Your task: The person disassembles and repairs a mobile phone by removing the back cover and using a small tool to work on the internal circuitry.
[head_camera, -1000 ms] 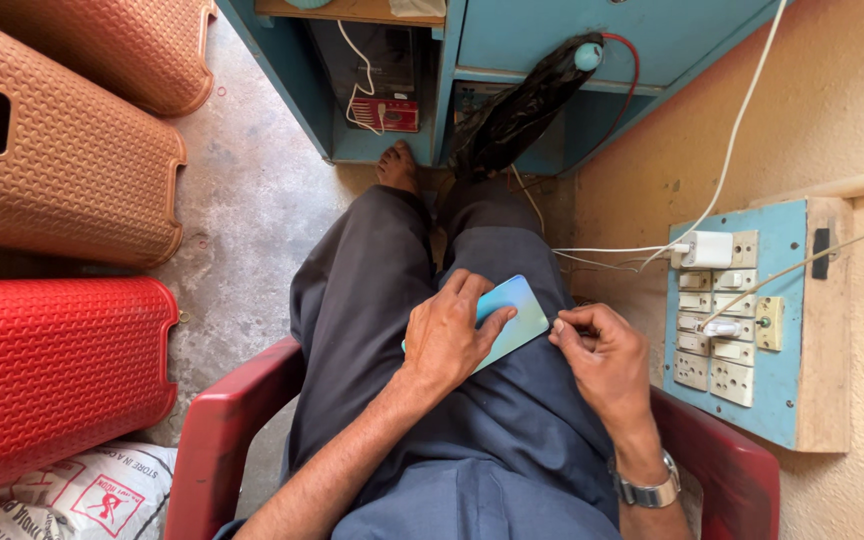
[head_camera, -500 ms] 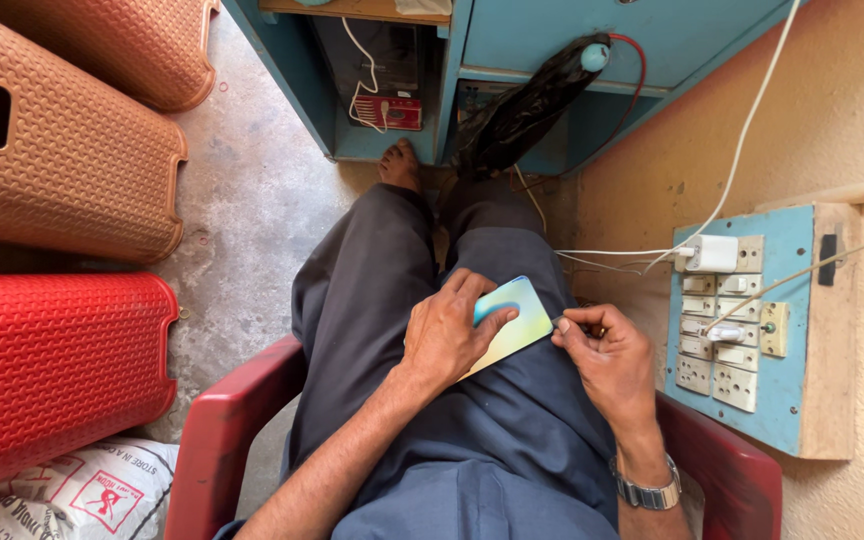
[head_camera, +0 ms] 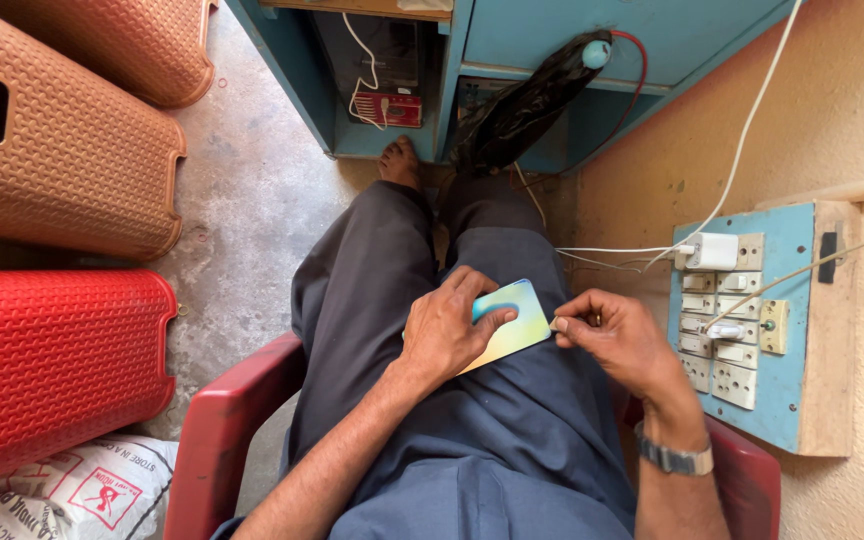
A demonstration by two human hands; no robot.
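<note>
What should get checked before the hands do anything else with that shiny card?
1. Left hand grips the card: ok, fingers lie across it.
2. Card rests on the lap: ok, it sits on the dark trousers.
3. Right hand pinches at the card's right edge: ok.
4. What the right fingertips hold: cannot tell, too small.
5. Charger cable is apart from the hands: ok, it runs behind them to the switchboard.
6. Card's face is undamaged: cannot tell, partly covered.
</note>
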